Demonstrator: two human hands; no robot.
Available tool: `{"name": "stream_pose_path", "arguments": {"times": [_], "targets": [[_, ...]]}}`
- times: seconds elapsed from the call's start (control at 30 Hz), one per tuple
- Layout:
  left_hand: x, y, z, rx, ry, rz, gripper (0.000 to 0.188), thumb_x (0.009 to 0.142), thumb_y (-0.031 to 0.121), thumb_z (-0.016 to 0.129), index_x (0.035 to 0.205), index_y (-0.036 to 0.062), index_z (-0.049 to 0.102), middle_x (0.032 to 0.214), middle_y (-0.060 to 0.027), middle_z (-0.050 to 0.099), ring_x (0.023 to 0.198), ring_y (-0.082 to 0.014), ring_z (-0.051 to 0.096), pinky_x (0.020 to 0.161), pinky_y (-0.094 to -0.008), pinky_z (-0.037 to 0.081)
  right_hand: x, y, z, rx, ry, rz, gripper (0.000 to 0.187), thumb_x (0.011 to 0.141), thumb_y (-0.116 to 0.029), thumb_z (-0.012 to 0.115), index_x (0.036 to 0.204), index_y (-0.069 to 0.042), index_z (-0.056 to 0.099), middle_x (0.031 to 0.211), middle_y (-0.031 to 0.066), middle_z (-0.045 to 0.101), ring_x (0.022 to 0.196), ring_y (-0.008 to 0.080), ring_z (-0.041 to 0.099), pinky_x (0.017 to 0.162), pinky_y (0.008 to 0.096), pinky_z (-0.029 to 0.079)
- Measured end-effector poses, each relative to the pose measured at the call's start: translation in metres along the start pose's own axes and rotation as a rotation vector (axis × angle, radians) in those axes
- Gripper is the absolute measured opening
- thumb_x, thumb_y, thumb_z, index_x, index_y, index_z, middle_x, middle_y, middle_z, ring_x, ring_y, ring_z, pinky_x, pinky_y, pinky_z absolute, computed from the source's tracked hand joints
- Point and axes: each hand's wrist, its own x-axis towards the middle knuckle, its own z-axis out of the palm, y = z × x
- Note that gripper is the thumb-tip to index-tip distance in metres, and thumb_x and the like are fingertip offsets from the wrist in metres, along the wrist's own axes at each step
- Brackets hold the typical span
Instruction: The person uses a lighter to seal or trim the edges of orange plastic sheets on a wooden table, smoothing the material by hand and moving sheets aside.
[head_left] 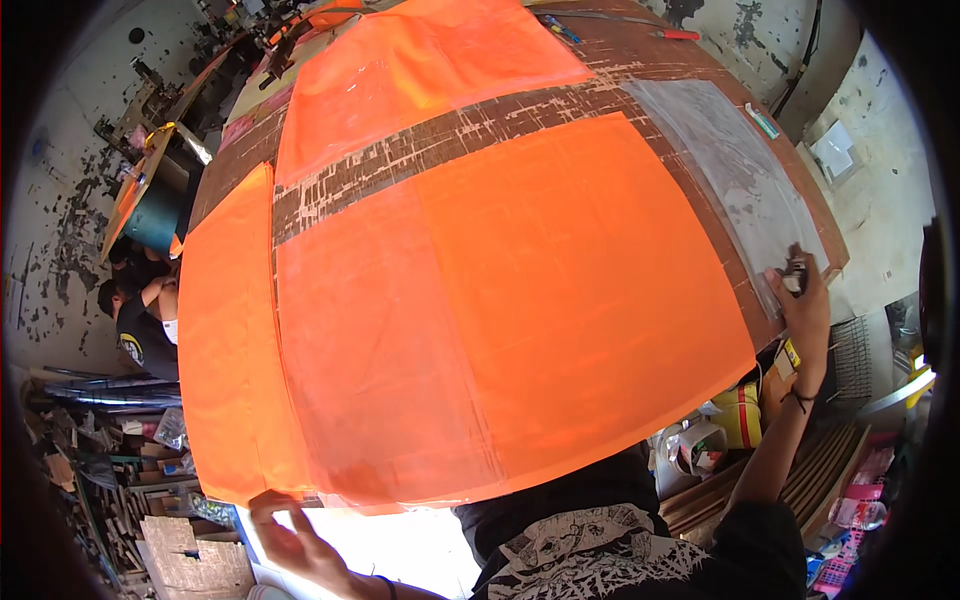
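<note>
The head camera is looking steeply down from close above the work table (pixel 700 75), facing its far edge; the fisheye view is bending the table edges.

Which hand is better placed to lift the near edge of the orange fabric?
Left. The left hand already sits at the near edge of the orange fabric; the right hand is off at the table's right side, gripping a small dark tool.
</note>
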Motion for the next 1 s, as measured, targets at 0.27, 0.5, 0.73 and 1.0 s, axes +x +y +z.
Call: {"name": "stream_pose_path", "arguments": {"times": [0.27, 0.5, 0.73, 1.0], "targets": [[-0.017, 0.08, 0.072, -0.295, -0.787, 0.313, 0.024, 0.068, 0.01, 0.077, 0.091, 0.0073, 0.069, 0.104, -0.0067, 0.068, 0.107, -0.0299, 0.061, 0.094, -0.0473, 0.043, 0.008, -0.002, 0.009, -0.219, 0.011, 0.042, 0.029, 0.084, -0.026, 0.069, 0.097, -0.004, 0.056, 0.091, 0.0101, 0.071, 0.084, 0.0299, 0.068, 0.069, 0.037, 0.05], [-0.019, 0.099, 0.103, -0.245, -0.987, 0.398, 0.033, 0.069, 0.017, 0.078, 0.098, 0.0058, 0.07, 0.118, -0.0102, 0.064, 0.117, -0.0321, 0.056, 0.102, -0.053, 0.037, 0.038, -0.043, 0.039, 0.141, 0.002, -0.229, 0.024, 0.082, -0.019, 0.071, 0.092, 0.0, 0.059, 0.085, 0.0129, 0.07, 0.074, 0.0266, 0.068, 0.064, 0.0326, 0.049], [-0.024, 0.095, 0.123, -0.197, -0.968, 0.38, 0.035, 0.07, 0.016, 0.077, 0.103, 0.0074, 0.069, 0.123, -0.0081, 0.062, 0.118, -0.0294, 0.055, 0.105, -0.0489, 0.034, 0.141, -0.068, 0.088, 0.222, -0.309, -0.339, 0.036, 0.081, -0.033, 0.072, 0.088, -0.001, 0.06, 0.079, 0.0103, 0.065, 0.072, 0.0223, 0.061, 0.067, 0.0335, 0.047], [-0.024, 0.091, 0.127, -0.181, -1.009, 0.343, 0.024, 0.076, 0.017, 0.075, 0.098, 0.0113, 0.071, 0.121, -0.003, 0.063, 0.118, -0.0203, 0.057, 0.105, -0.0431, 0.037, 0.167, -0.059, 0.102, 0.412, -0.647, -0.048, 0.03, 0.08, -0.034, 0.074, 0.081, -0.011, 0.055, 0.073, -0.0044, 0.05, 0.068, 0.0063, 0.044, 0.055, 0.0238, 0.035]]}}
